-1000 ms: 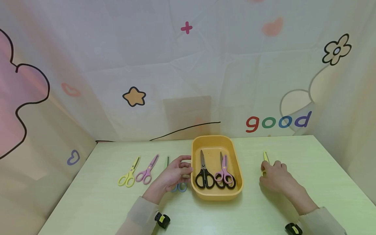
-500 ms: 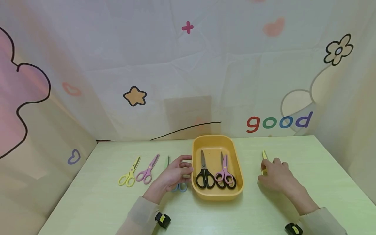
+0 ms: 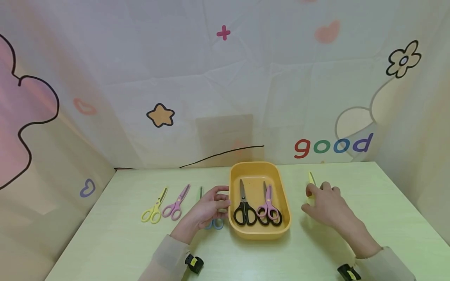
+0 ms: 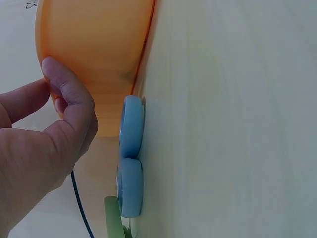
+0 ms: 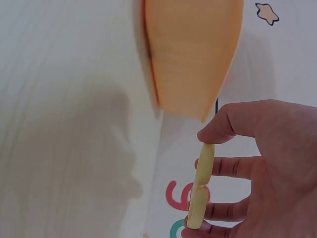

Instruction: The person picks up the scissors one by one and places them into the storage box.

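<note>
In the head view my right hand (image 3: 325,205) pinches a pair of yellow scissors (image 3: 311,178) by its handles, blades pointing away. The right wrist view shows the yellow scissors' handles (image 5: 200,188) edge-on, held between thumb and fingers above the table. My left hand (image 3: 207,207) rests its loosely bent fingers against the left wall of a yellow-orange tray (image 3: 260,235). In the tray lie black scissors (image 3: 243,207), a second black pair (image 3: 277,221) and pink scissors (image 3: 268,203) over that one. Blue-handled scissors (image 3: 218,223) lie partly hidden beneath my left hand.
Farther left on the pale green table (image 3: 116,234) lie another pair of yellow scissors (image 3: 154,207) and purple scissors (image 3: 177,205). A printed curtain (image 3: 175,78) hangs directly behind the table's back edge. More curtain closes in both sides.
My right hand has moved up and left toward the tray, carrying the yellow scissors off the table. My left hand and the tray stay where they were.
</note>
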`<state>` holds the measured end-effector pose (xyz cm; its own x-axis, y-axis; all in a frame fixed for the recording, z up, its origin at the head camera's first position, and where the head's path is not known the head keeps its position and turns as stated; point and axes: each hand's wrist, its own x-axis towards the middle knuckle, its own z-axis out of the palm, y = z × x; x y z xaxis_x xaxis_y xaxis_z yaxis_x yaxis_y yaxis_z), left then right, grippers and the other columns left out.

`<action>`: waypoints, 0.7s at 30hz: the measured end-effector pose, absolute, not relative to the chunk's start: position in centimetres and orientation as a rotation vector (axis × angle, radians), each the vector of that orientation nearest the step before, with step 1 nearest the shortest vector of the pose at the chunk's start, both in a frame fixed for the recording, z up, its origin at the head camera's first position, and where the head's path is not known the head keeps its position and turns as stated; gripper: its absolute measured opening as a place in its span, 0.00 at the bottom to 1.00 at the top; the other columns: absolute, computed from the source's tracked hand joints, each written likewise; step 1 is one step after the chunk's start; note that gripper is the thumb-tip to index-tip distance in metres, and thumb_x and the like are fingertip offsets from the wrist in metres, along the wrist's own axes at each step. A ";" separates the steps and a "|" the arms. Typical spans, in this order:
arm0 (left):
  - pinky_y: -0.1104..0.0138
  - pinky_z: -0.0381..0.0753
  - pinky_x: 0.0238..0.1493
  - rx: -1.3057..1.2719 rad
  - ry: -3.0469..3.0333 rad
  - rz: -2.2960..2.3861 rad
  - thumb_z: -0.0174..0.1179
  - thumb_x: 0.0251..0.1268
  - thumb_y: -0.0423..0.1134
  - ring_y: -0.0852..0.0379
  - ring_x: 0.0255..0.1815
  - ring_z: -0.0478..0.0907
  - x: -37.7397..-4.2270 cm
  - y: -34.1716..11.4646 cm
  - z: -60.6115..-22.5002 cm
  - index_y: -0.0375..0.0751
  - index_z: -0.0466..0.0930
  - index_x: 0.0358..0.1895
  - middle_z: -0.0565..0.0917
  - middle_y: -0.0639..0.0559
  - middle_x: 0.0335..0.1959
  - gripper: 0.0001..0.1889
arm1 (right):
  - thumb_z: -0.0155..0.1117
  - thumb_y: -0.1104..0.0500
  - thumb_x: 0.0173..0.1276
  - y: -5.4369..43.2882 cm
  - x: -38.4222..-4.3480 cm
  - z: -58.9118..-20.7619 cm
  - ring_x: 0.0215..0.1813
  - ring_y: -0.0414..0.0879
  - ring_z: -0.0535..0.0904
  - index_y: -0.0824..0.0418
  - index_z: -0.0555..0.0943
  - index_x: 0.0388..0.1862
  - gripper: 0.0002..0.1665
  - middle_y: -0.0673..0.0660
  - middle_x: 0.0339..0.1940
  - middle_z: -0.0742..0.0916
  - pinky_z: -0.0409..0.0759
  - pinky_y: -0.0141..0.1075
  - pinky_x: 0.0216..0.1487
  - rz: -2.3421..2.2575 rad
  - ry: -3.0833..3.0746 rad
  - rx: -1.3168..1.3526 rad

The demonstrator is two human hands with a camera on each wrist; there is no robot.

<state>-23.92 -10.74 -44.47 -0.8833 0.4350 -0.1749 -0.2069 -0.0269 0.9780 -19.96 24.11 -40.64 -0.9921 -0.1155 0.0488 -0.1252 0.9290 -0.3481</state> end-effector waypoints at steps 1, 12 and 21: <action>0.66 0.83 0.39 0.237 1.820 1.961 0.53 0.77 0.26 0.53 0.40 0.79 -23.9 -10.7 -44.5 0.31 0.57 0.75 0.75 0.35 0.55 0.28 | 0.70 0.54 0.61 23.9 -19.9 -40.5 0.40 0.66 0.69 0.61 0.77 0.45 0.18 0.69 0.41 0.75 0.73 0.51 0.33 0.552 -3.050 0.201; 0.66 0.82 0.38 0.224 1.818 1.965 0.53 0.77 0.25 0.53 0.40 0.79 -23.9 -10.7 -44.6 0.31 0.57 0.75 0.75 0.34 0.54 0.28 | 0.68 0.54 0.61 21.6 -19.2 -39.0 0.41 0.65 0.69 0.60 0.78 0.46 0.17 0.69 0.41 0.75 0.75 0.52 0.32 0.548 -3.021 0.271; 0.66 0.82 0.38 0.238 1.808 1.974 0.53 0.77 0.25 0.53 0.39 0.79 -23.9 -10.8 -44.6 0.30 0.56 0.75 0.75 0.35 0.54 0.28 | 0.67 0.54 0.61 19.2 -18.8 -38.3 0.43 0.62 0.69 0.59 0.78 0.47 0.17 0.66 0.40 0.74 0.74 0.47 0.32 0.570 -3.003 0.331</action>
